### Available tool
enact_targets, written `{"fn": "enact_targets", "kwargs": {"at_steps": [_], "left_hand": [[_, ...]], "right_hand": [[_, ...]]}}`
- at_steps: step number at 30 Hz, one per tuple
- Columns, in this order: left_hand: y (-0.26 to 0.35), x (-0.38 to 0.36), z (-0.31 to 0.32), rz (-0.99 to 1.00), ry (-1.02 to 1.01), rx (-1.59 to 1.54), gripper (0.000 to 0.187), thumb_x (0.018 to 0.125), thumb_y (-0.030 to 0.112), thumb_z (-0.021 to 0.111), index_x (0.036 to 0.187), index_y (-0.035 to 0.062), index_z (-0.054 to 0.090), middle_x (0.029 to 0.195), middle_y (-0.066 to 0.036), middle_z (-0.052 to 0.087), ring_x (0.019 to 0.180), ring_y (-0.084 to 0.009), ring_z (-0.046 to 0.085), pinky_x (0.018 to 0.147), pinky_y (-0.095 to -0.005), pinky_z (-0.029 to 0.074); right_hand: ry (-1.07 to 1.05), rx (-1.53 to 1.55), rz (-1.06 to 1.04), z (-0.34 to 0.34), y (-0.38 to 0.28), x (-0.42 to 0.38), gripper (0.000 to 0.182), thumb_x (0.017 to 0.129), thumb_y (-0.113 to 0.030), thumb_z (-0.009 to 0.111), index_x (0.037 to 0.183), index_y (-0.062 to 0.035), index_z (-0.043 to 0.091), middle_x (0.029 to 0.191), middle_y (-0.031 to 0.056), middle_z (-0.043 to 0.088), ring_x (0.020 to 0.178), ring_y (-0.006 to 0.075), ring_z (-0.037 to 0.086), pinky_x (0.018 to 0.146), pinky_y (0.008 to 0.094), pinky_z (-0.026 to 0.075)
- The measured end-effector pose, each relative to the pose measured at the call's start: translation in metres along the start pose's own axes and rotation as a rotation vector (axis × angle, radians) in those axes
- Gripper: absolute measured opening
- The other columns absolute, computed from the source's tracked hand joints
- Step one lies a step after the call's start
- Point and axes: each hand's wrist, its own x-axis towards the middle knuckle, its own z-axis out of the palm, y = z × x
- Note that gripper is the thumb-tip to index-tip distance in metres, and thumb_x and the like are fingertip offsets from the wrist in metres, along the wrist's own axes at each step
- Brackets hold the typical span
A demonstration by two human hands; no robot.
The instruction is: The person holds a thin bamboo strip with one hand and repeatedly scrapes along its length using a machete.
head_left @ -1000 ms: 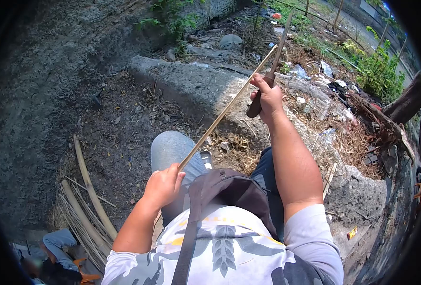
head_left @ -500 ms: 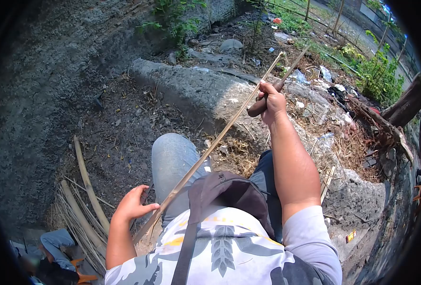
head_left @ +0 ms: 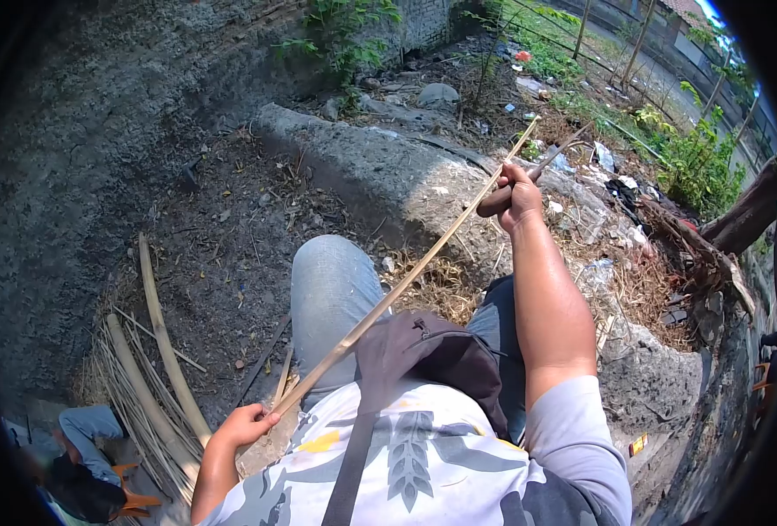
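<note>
A long, thin bamboo strip (head_left: pixel 417 270) slants across my lap from lower left to upper right. My left hand (head_left: pixel 246 426) is closed around its lower end, beside my thigh. At arm's length, my right hand (head_left: pixel 522 198) grips a knife (head_left: pixel 495 202) by its brown handle, the narrow blade pointing up and right. The thumb and fingers of that hand also pinch the strip near its far end. Below the strip, a dark bag (head_left: pixel 441 355) rests on my lap, its strap crossing my shirt.
Bamboo poles (head_left: pixel 162 329) and thin sticks lie at my left. A rough concrete ledge (head_left: pixel 345 162) runs ahead, with dry shavings (head_left: pixel 437 285) below it. Litter and a tree trunk (head_left: pixel 744 215) are at right. Another person (head_left: pixel 90 438) sits at lower left.
My left hand has moved down and closed on the strip's lower end. My right hand has shifted slightly right and down with the knife, and the strip has moved with it.
</note>
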Motion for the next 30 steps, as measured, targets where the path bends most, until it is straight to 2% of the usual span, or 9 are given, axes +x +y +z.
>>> {"fn": "enact_targets", "kwargs": {"at_steps": [3, 4, 11, 17, 22, 25, 28, 29, 30], "left_hand": [[-0.002, -0.001, 0.008, 0.092, 0.172, 0.088, 0.053, 0.096, 0.055, 0.073, 0.097, 0.0025, 0.073, 0.078, -0.011, 0.072, 0.070, -0.0201, 0.065, 0.067, -0.0383, 0.052], [-0.001, -0.003, 0.010, 0.115, 0.239, 0.077, 0.051, 0.097, 0.053, 0.072, 0.094, 0.0027, 0.072, 0.076, -0.010, 0.070, 0.069, -0.0188, 0.062, 0.066, -0.0380, 0.051], [-0.026, 0.018, 0.025, 0.297, 0.482, -0.178, 0.050, 0.105, 0.047, 0.064, 0.081, 0.0028, 0.061, 0.065, -0.003, 0.056, 0.064, -0.0119, 0.051, 0.059, -0.0347, 0.044], [0.061, 0.035, 0.002, 0.384, 0.634, -0.163, 0.049, 0.106, 0.047, 0.063, 0.086, 0.0024, 0.059, 0.066, -0.007, 0.058, 0.063, -0.0169, 0.054, 0.060, -0.0367, 0.046], [0.144, 0.070, -0.012, 0.509, 0.763, -0.090, 0.045, 0.105, 0.044, 0.063, 0.088, 0.0019, 0.060, 0.070, -0.017, 0.064, 0.064, -0.0355, 0.065, 0.062, -0.0445, 0.050], [0.194, 0.083, -0.024, 0.570, 0.767, -0.010, 0.044, 0.105, 0.043, 0.064, 0.089, 0.0022, 0.059, 0.073, -0.020, 0.066, 0.069, -0.0428, 0.067, 0.064, -0.0478, 0.051], [0.239, 0.095, -0.036, 0.518, 0.730, 0.028, 0.044, 0.104, 0.045, 0.064, 0.091, 0.0026, 0.061, 0.076, -0.022, 0.068, 0.073, -0.0454, 0.068, 0.065, -0.0502, 0.051], [0.251, 0.099, -0.038, 0.509, 0.716, 0.047, 0.044, 0.104, 0.045, 0.063, 0.091, 0.0026, 0.061, 0.075, -0.021, 0.067, 0.072, -0.0434, 0.068, 0.064, -0.0489, 0.051], [0.262, 0.102, -0.041, 0.498, 0.703, 0.066, 0.045, 0.105, 0.045, 0.062, 0.092, 0.0026, 0.060, 0.074, -0.020, 0.066, 0.070, -0.0413, 0.067, 0.064, -0.0477, 0.050]], "right_hand": [[-0.002, 0.000, -0.001, -0.005, -0.006, 0.002, 0.014, 0.096, -0.016, 0.074, 0.100, -0.0090, 0.062, 0.084, -0.0011, 0.062, 0.069, 0.0081, 0.056, 0.061, 0.0231, 0.050], [-0.003, 0.042, -0.013, -0.011, -0.006, 0.009, 0.018, 0.090, -0.015, 0.081, 0.099, -0.0074, 0.067, 0.087, 0.0024, 0.066, 0.072, 0.0118, 0.059, 0.066, 0.0262, 0.051], [0.129, 0.086, -0.001, -0.026, -0.012, 0.020, 0.016, 0.097, -0.019, 0.072, 0.096, -0.0122, 0.058, 0.079, -0.0008, 0.057, 0.068, 0.0104, 0.056, 0.060, 0.0269, 0.050], [0.107, -0.037, -0.092, -0.006, -0.019, -0.003, 0.017, 0.095, -0.019, 0.073, 0.093, -0.0107, 0.059, 0.078, 0.0000, 0.057, 0.066, 0.0113, 0.056, 0.058, 0.0271, 0.049], [-0.038, -0.489, -0.240, 0.016, -0.016, -0.031, 0.022, 0.093, -0.020, 0.079, 0.093, -0.0072, 0.061, 0.077, 0.0025, 0.060, 0.063, 0.0136, 0.060, 0.060, 0.0297, 0.052], [-0.301, -0.568, -0.296, 0.018, -0.003, -0.036, 0.028, 0.093, -0.021, 0.082, 0.100, -0.0087, 0.057, 0.073, 0.0026, 0.060, 0.063, 0.0146, 0.062, 0.055, 0.0298, 0.052], [-0.529, -0.770, -0.264, 0.022, 0.002, -0.041, 0.023, 0.093, -0.016, 0.080, 0.095, -0.0097, 0.058, 0.072, -0.0019, 0.059, 0.060, 0.0103, 0.058, 0.054, 0.0279, 0.047], [-0.596, -0.990, -0.476, 0.018, 0.008, -0.036, 0.021, 0.094, -0.015, 0.079, 0.092, -0.0080, 0.059, 0.074, -0.0044, 0.060, 0.061, 0.0081, 0.055, 0.055, 0.0284, 0.044], [-0.635, -1.121, -0.581, 0.026, 0.004, -0.048, 0.021, 0.091, -0.014, 0.079, 0.092, -0.0055, 0.060, 0.071, 0.0003, 0.060, 0.060, 0.0135, 0.054, 0.057, 0.0328, 0.044]]}}
